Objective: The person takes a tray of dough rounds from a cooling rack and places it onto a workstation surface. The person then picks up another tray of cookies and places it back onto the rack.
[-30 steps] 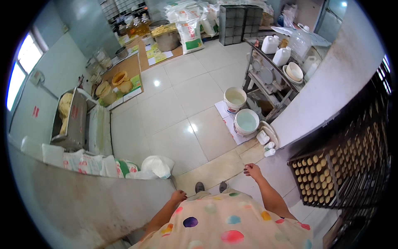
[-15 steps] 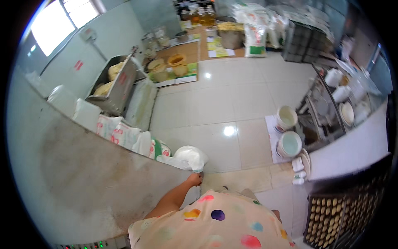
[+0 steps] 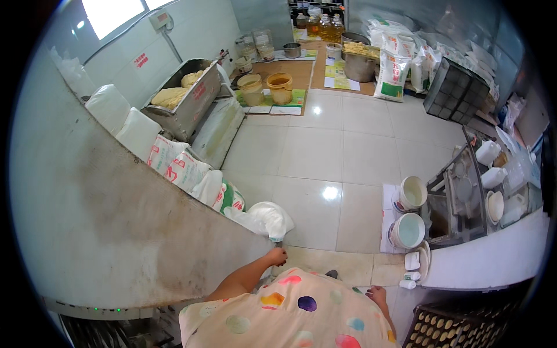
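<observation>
My left hand (image 3: 277, 256) is beside the end of the stained wall (image 3: 174, 243), its fingers curled in; nothing shows in it. Just beyond it sits a white plastic bag (image 3: 270, 219) on the floor. On the other side of my patterned garment (image 3: 290, 316), my right hand (image 3: 377, 294) hangs low with loosely bent fingers and no object visible in it. A dark shoe tip (image 3: 331, 274) pokes out ahead of the garment.
Left, a metal trough (image 3: 191, 104) holds dough. Two buckets (image 3: 408, 231) stand right, near a metal rack (image 3: 464, 191). Lower right are dark trays (image 3: 441, 330) of small round pieces. Flour sacks (image 3: 394, 66), a pot (image 3: 361, 66) and oil bottles (image 3: 325, 28) line the back.
The view has tilted up and turned, showing more of the back of the room. My right hand has come into clear sight at my side. My left hand stays near the wall's end.
</observation>
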`<state>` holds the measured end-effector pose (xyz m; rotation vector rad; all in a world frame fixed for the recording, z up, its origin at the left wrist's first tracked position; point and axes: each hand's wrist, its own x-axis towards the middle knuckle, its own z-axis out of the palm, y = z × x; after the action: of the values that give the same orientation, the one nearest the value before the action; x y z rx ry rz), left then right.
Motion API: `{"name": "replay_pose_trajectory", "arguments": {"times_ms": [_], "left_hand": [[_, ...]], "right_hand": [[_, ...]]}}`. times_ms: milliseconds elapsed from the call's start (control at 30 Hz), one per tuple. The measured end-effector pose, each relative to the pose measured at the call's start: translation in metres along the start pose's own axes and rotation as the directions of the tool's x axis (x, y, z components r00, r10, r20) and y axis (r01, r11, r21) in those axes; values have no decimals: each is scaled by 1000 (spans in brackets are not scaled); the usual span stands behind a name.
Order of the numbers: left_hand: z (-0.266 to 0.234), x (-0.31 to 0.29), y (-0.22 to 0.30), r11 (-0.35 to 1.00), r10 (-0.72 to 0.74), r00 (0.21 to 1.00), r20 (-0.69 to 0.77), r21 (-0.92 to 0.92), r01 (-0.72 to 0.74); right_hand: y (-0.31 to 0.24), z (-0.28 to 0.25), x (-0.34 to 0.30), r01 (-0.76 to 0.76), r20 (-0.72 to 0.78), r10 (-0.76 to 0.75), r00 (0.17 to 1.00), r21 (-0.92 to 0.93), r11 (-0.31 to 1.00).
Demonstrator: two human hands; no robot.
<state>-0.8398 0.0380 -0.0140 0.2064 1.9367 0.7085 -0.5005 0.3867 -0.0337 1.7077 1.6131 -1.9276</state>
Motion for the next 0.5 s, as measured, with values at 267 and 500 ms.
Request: {"name": "replay_pose_trajectory", "arguments": {"times_ms": [267, 500], "left_hand": [[1, -11, 21, 997, 72, 997, -9, 12, -72], [-19, -18, -35, 992, -61, 998, -21, 113, 63]], "right_hand": [[21, -2, -9, -25, -24, 21, 999, -173, 985], [32, 8, 3, -36, 20, 36, 999, 9, 999]]}}
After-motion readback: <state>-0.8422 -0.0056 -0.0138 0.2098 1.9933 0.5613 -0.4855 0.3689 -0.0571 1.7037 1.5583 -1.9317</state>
